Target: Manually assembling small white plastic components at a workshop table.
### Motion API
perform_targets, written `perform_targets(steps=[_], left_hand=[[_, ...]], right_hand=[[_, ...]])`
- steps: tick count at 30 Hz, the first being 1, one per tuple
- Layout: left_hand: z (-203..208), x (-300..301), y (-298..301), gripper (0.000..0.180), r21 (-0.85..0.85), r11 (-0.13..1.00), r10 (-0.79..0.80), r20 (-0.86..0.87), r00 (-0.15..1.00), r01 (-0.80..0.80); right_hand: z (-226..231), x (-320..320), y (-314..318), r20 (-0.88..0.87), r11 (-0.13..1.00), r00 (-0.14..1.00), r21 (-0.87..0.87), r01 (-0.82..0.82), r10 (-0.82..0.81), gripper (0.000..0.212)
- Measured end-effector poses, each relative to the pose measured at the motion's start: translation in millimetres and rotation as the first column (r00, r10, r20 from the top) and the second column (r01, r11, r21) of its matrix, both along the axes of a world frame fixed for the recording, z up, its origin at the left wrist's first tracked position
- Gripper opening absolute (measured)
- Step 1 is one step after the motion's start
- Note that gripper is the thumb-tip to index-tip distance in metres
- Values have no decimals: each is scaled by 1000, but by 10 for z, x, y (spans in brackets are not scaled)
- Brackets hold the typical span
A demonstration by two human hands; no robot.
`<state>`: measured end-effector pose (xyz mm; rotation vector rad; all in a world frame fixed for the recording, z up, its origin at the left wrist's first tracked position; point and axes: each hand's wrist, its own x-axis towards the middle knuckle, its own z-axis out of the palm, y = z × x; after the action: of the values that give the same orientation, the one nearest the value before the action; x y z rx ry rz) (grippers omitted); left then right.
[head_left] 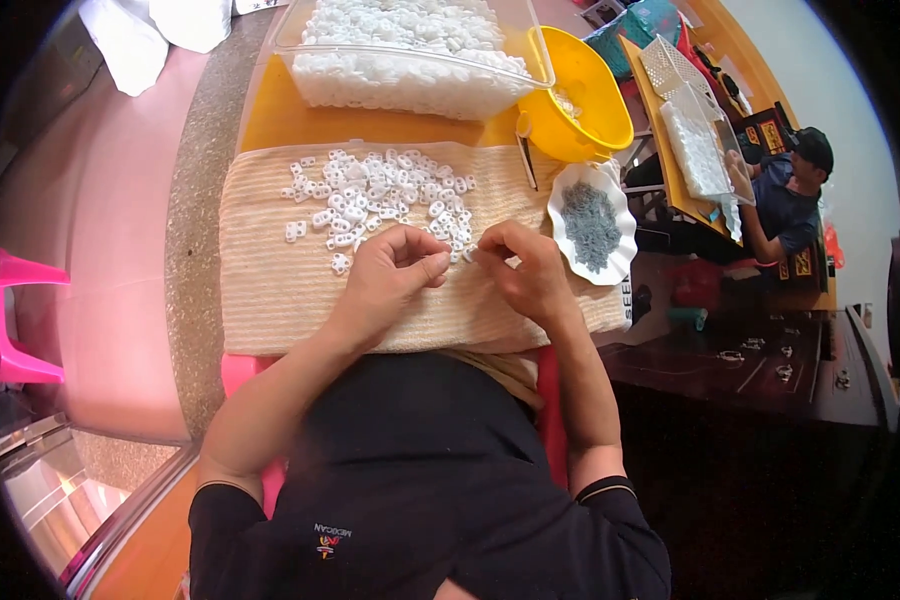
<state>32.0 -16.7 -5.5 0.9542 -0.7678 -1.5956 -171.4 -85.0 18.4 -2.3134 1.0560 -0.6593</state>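
Observation:
Small white plastic pieces with holes [370, 190] lie spread in a loose pile on a striped cream towel [270, 290]. My left hand [395, 275] is just in front of the pile, thumb and forefinger closed in a pinch. Facing it, a short gap away, my right hand [526, 270] also pinches, its fingertips beside a white piece at the pile's near edge. Whatever either pinch holds is too small to make out. Right of my right hand stands a white scalloped dish [622, 258] of tiny grey parts [590, 225].
A clear bin [410, 100] heaped with white pieces stands behind the towel, beside a yellow basin [610, 115]. A slim pen-like tool [527, 155] lies near the basin. At right, a person [790, 190] works at another table. A pink stool [15, 320] stands left.

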Motion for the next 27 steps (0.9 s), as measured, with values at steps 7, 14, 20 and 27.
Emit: perform_targets(steps=[7,14,20,27], left_hand=[[26,-26,10,15,-70,997,-17,-12,1000,16],[118,22,28,17,87,994,-44,-179,983,61],[131,-8,50,16,162,986,22,-290,957,26],[140,-21,70,19,215,976,43,-375,926,42]], right_hand=[[109,213,192,393,893,919,424,-151,-32,8],[64,215,191,475,870,875,465,-165,-88,10],[131,294,229,520,854,847,484,-188,-109,11],[2,285,220,575,913,818,333,-235,1,12]])
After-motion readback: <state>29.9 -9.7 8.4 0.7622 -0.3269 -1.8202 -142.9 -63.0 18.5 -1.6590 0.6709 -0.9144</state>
